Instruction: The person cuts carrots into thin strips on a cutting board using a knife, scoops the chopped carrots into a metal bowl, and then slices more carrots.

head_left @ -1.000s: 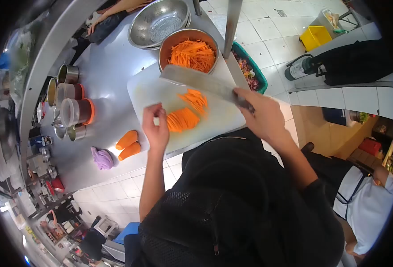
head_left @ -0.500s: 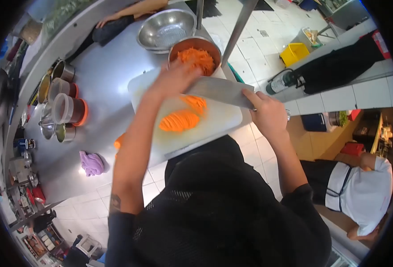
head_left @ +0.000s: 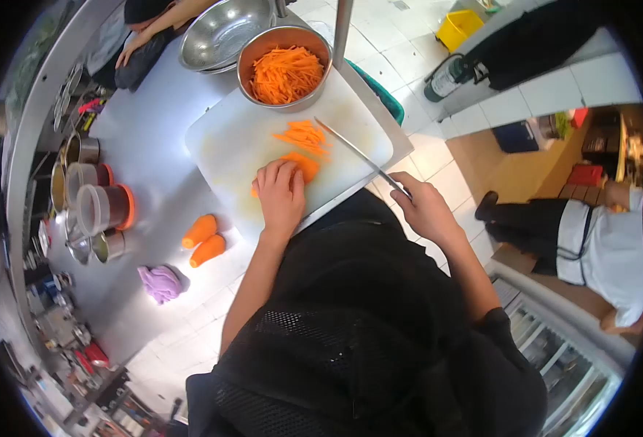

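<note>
My left hand (head_left: 281,195) is bent over a pile of sliced carrot (head_left: 303,167) on the white cutting board (head_left: 223,142), its fingers pressed on the slices and hiding part of them. A kitchen knife (head_left: 356,151) is gripped by the handle in my right hand (head_left: 425,209). Its blade is tilted over the board, with the tip near a small heap of carrot strips (head_left: 302,136). At the board's far edge stands a steel bowl (head_left: 243,64) full of shredded carrot (head_left: 286,75).
Two peeled carrots, one (head_left: 200,231) behind the other (head_left: 208,251), lie left of the board near a purple cloth (head_left: 160,283). Lidded tubs (head_left: 101,209) and metal containers line the left side. Beyond are a wide steel bowl (head_left: 227,33) and another person's hand (head_left: 133,48).
My left hand has moved from the bowl of shredded carrot down onto the sliced carrot. The knife has turned from flat and broadside to edge-on, its tip now near the strips.
</note>
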{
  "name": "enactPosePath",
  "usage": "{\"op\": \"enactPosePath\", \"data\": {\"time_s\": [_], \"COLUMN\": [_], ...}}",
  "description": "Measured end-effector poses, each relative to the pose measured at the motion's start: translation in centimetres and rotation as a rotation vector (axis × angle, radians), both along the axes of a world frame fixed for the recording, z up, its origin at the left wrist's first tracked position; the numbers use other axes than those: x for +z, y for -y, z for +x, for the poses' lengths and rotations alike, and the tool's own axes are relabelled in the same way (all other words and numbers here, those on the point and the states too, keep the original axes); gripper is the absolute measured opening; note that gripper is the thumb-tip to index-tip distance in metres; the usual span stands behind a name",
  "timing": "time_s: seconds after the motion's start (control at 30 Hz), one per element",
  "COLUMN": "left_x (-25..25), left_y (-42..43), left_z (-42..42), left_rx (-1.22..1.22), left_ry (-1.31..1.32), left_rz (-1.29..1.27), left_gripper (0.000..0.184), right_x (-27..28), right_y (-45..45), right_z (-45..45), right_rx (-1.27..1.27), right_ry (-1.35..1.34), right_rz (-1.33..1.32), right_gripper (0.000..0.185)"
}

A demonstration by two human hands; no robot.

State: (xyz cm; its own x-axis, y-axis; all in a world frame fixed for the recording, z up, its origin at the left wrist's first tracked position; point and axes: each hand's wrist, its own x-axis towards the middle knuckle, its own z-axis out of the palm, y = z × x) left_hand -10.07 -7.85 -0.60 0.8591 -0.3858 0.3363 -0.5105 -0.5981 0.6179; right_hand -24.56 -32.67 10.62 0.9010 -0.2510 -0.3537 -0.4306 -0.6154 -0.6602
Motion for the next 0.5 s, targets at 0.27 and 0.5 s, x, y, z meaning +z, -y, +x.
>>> {"op": "enactPosePath", "data": {"time_s": [0.27,0.5], "left_x": [-1.0,-0.9], "left_y": [0.9,1.3], "left_z": [0.1,0.0], "left_rx": [0.08,0.101], "left_ry": [0.038,0.058], "left_rz": [0.134,0.23], "left_gripper": [0.013,0.014], "right_x": [-1.2,-0.6], "right_y": [3.6,1.5], "right_z": [3.4,3.2], "right_rx": [0.176,0.36], "right_ry": [-0.084,-0.122], "right_rz": [-0.138,-0.135], "right_gripper": [0.036,0.043]}}
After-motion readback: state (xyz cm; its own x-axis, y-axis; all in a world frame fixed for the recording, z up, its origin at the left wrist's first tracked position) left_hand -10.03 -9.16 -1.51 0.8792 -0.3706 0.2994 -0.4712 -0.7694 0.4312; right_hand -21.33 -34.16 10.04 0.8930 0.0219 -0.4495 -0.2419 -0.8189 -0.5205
